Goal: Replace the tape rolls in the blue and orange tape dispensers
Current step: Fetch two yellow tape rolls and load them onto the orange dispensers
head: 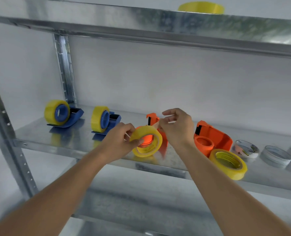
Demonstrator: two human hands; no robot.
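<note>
Two orange dispensers (213,135) are sitting right of two blue dispensers (105,120), the left hand (120,137) gripping a yellow roll (146,142), the right hand (176,126) pinching its tape end.

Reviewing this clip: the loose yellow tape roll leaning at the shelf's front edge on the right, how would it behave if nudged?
The loose yellow tape roll is a hollow ring, so probably light for its size. It leans tilted against the empty orange dispenser, so a nudge would likely drop it flat or start it rolling. Close to the shelf edge, it might fall off.
</note>
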